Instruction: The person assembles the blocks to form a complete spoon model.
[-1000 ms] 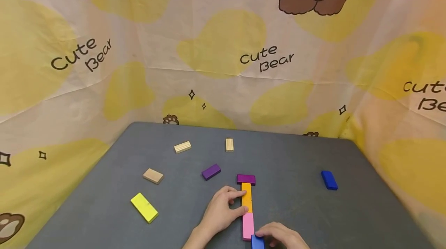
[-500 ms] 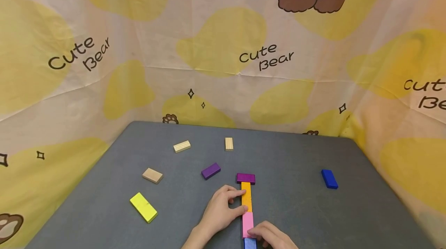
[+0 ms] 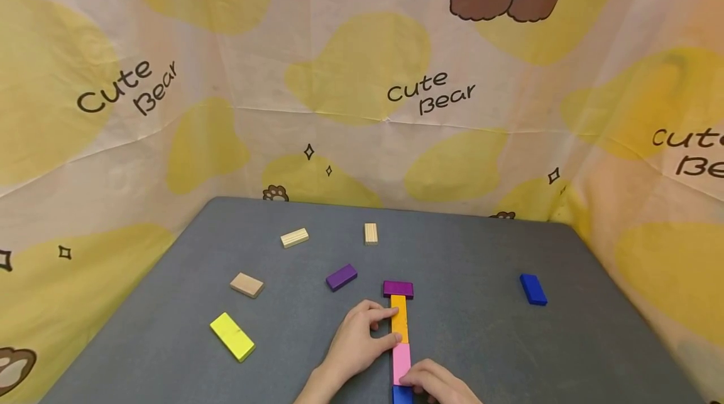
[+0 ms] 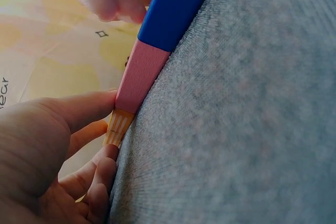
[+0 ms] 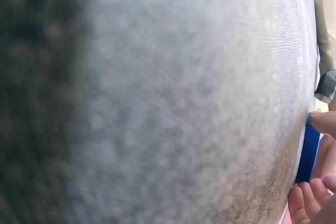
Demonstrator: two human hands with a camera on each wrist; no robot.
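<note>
On the grey table a row of flat blocks runs toward the viewer: a purple block [image 3: 398, 289] lies crosswise at the far end, then come an orange block [image 3: 399, 322], a pink block [image 3: 401, 360] and a blue block [image 3: 402, 394], end to end. My left hand [image 3: 357, 340] holds the orange block from the left, index finger toward its far end and thumb by the pink joint. The right hand [image 3: 440, 381] grips the blue block from the right. In the right wrist view, thumb and fingers sit at opposite ends of this blue block [image 5: 308, 153].
Left of the row lie a yellow block [image 3: 232, 337], a plain wood block [image 3: 247, 285] and a violet block [image 3: 342, 278]. Two pale wood blocks [image 3: 295, 238] are farther back. Another blue block [image 3: 533, 289] lies at right. Printed cloth [image 3: 351, 65] surrounds the table.
My right hand has moved left, bringing the near blue block from an offset position into line behind the pink one. The left hand has stayed in place.
</note>
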